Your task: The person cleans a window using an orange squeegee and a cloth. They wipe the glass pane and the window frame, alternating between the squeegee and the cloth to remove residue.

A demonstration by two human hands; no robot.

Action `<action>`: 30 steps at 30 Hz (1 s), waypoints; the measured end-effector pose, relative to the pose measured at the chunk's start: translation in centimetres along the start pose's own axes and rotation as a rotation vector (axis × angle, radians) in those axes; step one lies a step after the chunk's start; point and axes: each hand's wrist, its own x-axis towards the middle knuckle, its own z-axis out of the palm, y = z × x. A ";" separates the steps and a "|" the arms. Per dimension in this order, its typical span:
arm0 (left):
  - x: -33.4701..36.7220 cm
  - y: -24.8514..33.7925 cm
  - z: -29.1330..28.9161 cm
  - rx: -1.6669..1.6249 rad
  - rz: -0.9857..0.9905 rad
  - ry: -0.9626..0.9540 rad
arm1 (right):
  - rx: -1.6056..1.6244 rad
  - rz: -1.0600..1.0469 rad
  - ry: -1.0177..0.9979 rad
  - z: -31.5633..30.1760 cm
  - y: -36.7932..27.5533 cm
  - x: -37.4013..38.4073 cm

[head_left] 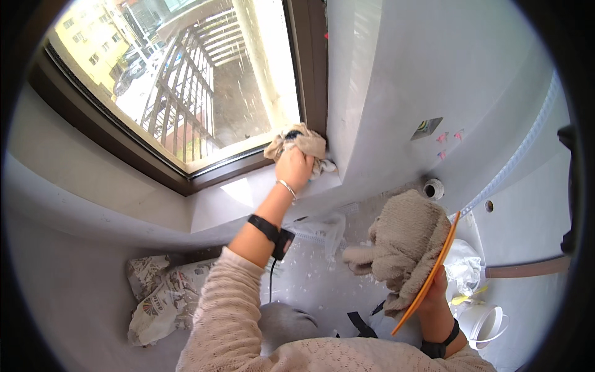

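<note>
My left hand (294, 168) grips a crumpled beige rag (310, 144) with a dark patch on it. It presses the rag at the lower right corner of the brown window frame (314, 74), just above the sill (245, 197). Part of a whitish cloth (325, 166) pokes out below the rag. On the right, my right hand (436, 294) holds a thin orange board (427, 279), seen nearly edge-on. A bunched grey fluffy cloth (406, 239) lies against the board's left face. Most of my right fingers are hidden behind the board.
White bags (162, 313) with debris lie on the floor at the left. A white bucket (483, 325) and a white plastic bag (462, 266) stand at the right. Near the wall are a pipe stub (434, 189) and an open wall box (427, 128). Clear plastic (319, 235) lies below the sill.
</note>
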 end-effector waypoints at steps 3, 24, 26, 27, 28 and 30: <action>-0.1 -1.0 -3.0 0.163 0.054 -0.431 | -0.056 0.001 0.104 -0.8 0.3 0.1; -1.9 0.6 0.9 0.208 0.210 0.117 | -0.089 -0.049 0.088 -0.8 -0.3 0.7; -1.6 2.0 1.8 0.077 0.189 0.323 | -0.112 -0.053 0.130 -0.9 -0.3 0.5; -1.7 2.0 2.1 0.025 0.215 0.361 | -0.093 -0.070 0.073 -0.9 -0.3 0.4; -2.3 1.6 2.0 0.095 0.199 0.315 | -0.103 -0.091 0.085 -0.9 -0.3 0.3; -3.8 -0.1 1.4 0.168 0.416 0.155 | -0.115 -0.045 0.087 -0.8 -0.3 0.1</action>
